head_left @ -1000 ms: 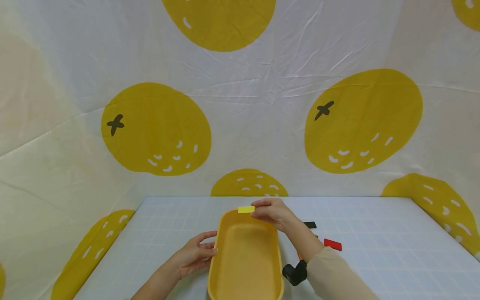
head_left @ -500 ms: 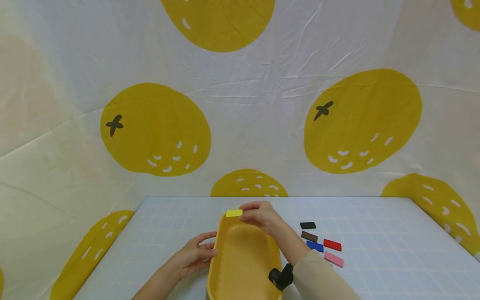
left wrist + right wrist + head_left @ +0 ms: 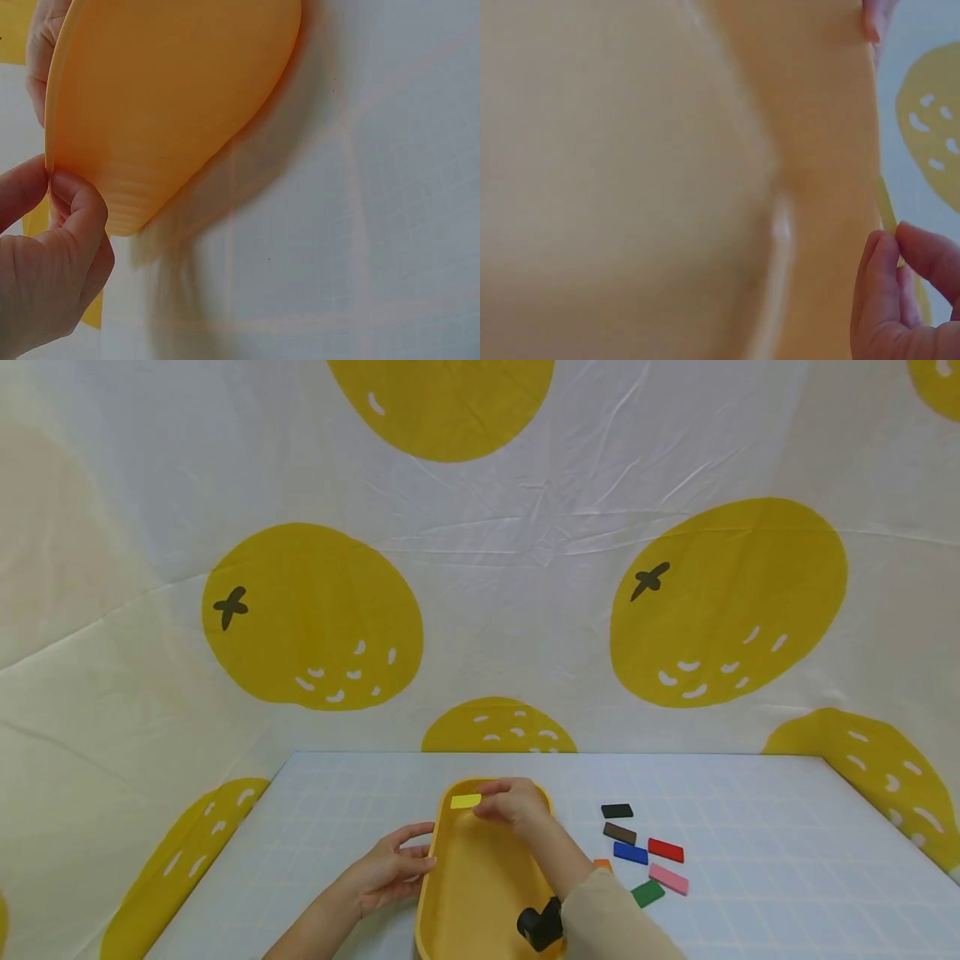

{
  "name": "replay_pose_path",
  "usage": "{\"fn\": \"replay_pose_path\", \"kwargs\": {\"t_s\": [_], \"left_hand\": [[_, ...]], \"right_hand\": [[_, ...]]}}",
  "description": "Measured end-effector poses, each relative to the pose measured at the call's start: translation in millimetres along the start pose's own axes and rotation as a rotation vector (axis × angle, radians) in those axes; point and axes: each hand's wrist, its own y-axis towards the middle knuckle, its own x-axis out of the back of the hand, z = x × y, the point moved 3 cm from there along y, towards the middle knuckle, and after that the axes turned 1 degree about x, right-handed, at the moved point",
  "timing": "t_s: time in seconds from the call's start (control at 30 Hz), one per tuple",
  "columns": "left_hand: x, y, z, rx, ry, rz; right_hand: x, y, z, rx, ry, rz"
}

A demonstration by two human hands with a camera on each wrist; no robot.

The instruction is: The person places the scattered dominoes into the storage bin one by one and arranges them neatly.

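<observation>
A deep yellow plastic tub (image 3: 472, 877) stands at the front middle of the table. At its left side my left hand (image 3: 388, 872) holds the rim; in the left wrist view the thumb and curled index finger (image 3: 79, 196) pinch that edge. My right hand (image 3: 513, 806) reaches across the tub's far end. Between its thumb and fingertips it pinches one end of a small flat yellow block (image 3: 465, 802), which overlaps the inside of the far wall in the head view. Edge-on, the block appears as a thin strip in the right wrist view. The tub's right rim is partly hidden behind my right forearm.
Right of the tub lie small flat blocks: black (image 3: 617, 811), brown (image 3: 619, 833), blue (image 3: 631, 853), red (image 3: 666, 850), pink (image 3: 669, 879), green (image 3: 648, 893) and a partly covered orange one (image 3: 603, 865). A fruit-print cloth (image 3: 525, 610) hangs behind the table.
My right hand has carried the yellow block leftward, then lower, from the far rim to over the tub's inside. Its arm has uncovered several coloured blocks. My left hand stays on the rim.
</observation>
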Motion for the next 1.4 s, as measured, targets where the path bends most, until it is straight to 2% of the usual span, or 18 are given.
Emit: {"fn": "replay_pose_path", "kwargs": {"t_s": [0.2, 0.57, 0.9, 1.13, 1.4], "left_hand": [[-0.2, 0.3, 0.0, 0.005, 0.010, -0.004], [-2.5, -2.3, -3.0, 0.002, 0.001, 0.023], [-2.3, -1.6, -4.1, 0.009, -0.005, 0.018], [-2.9, 0.3, -5.1, 0.019, 0.000, -0.002], [-2.7, -1.7, -3.9, 0.029, 0.008, -0.015]], "right_hand": [[-2.8, -0.1, -12.5, 0.013, -0.035, -0.054], [-8.2, -2.5, -23.1, 0.044, -0.110, -0.046], [-9.6, -0.1, -27.9, 0.039, -0.150, -0.050], [-6.5, 1.7, -22.1, 0.006, -0.160, -0.055], [1.4, -3.2, -10.3, 0.013, -0.154, -0.043]]}}
